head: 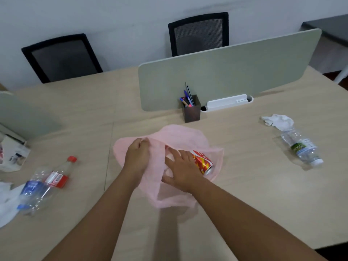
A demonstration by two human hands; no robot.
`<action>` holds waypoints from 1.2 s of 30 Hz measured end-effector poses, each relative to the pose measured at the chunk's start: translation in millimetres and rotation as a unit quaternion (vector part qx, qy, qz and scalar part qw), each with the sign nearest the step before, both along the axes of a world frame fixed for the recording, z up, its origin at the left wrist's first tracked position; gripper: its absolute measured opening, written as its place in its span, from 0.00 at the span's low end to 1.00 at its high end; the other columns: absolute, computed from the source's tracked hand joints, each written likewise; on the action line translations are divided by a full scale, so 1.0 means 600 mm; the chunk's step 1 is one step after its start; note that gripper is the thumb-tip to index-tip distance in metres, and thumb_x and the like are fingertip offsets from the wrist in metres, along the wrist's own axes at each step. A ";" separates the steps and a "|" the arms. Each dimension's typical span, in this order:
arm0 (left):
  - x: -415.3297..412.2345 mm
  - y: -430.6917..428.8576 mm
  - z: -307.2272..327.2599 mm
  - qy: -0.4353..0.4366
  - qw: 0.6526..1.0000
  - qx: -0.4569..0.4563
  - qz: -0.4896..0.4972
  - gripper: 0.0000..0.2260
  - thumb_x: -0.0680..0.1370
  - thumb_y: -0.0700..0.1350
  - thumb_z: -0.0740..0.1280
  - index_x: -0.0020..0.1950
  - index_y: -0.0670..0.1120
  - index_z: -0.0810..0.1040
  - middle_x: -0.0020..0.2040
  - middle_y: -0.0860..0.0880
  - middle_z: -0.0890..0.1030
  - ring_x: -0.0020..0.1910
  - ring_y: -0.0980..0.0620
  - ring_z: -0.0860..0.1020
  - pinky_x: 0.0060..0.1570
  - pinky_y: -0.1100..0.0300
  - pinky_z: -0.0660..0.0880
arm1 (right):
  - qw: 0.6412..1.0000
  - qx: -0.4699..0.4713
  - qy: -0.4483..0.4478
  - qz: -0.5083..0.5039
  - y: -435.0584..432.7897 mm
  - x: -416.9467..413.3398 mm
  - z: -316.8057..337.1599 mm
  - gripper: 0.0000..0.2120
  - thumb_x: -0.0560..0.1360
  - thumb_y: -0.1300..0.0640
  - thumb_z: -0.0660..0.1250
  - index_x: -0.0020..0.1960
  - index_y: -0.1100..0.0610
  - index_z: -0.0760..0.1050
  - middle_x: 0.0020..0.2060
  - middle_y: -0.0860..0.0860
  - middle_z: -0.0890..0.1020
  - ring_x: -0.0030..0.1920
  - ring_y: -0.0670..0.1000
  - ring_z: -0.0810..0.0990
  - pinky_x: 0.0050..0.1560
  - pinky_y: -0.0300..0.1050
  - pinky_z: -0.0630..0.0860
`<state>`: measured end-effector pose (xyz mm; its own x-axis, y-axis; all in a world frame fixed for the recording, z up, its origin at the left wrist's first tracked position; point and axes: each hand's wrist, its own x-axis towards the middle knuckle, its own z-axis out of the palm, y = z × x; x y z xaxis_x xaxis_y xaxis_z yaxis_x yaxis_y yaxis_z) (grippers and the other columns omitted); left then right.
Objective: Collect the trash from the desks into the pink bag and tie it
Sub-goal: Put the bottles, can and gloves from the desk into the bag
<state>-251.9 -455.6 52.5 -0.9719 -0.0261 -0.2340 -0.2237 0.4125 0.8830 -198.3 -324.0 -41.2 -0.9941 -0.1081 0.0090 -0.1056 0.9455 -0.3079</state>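
Note:
A thin pink bag (180, 136) lies spread on the desk in front of me. My left hand (137, 157) pinches its upper edge with curled fingers. My right hand (181, 170) rests flat with spread fingers at the bag's mouth, beside a red and yellow can (204, 162) that lies partly inside the bag. At the left lie a red-capped bottle (58, 176) and a blue-labelled bottle (35, 193), both crushed and clear. At the right lie a green-labelled bottle (301, 147) and a crumpled white tissue (278, 122).
A dark pen holder (192, 112) and a white tray (227, 102) stand against the grey-green divider (226, 72). White plastic (5, 204) and printed paper (15, 157) lie at the left edge. Two black chairs (198, 32) stand behind the desk.

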 end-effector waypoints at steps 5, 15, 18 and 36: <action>-0.001 0.005 -0.007 0.015 0.999 0.003 -0.047 0.13 0.82 0.46 0.55 0.51 0.39 0.76 0.42 0.46 0.76 0.38 0.52 0.70 0.36 0.60 0.66 | 0.996 -0.039 0.007 -0.085 0.039 0.050 -0.001 0.37 0.70 0.27 0.51 0.76 0.38 0.53 0.78 0.49 0.56 0.77 0.59 0.50 0.76 0.58 0.42; 0.010 0.133 -0.038 0.034 0.992 -0.013 -0.125 0.11 0.82 0.46 0.58 0.41 0.43 0.68 0.35 0.50 0.69 0.40 0.48 0.68 0.31 0.57 0.65 | 0.937 0.058 0.052 -0.339 0.303 0.166 -0.022 0.33 0.68 0.34 0.65 0.71 0.45 0.69 0.67 0.56 0.73 0.67 0.64 0.69 0.65 0.59 0.68; 0.003 0.171 -0.044 0.048 0.987 -0.043 -0.146 0.09 0.82 0.52 0.58 0.50 0.46 0.68 0.42 0.54 0.71 0.48 0.50 0.69 0.46 0.57 0.64 | 0.906 0.087 0.004 -0.415 0.404 0.183 -0.039 0.38 0.65 0.42 0.74 0.72 0.47 0.66 0.70 0.60 0.69 0.69 0.70 0.64 0.66 0.65 0.66; -0.054 0.250 -0.042 0.087 0.980 -0.164 -0.075 0.16 0.82 0.54 0.56 0.39 0.46 0.72 0.38 0.48 0.76 0.38 0.51 0.73 0.37 0.55 0.67 | 0.963 -0.131 0.024 -0.234 0.398 0.141 -0.077 0.37 0.68 0.47 0.68 0.75 0.45 0.59 0.60 0.49 0.70 0.44 0.53 0.80 0.32 0.45 0.76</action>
<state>-284.1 -305.5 27.2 -0.9950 0.0737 -0.0676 0.0030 0.6976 0.7165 -113.6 -85.2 -87.4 -0.9312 0.3638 0.0220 0.2934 0.7840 -0.5470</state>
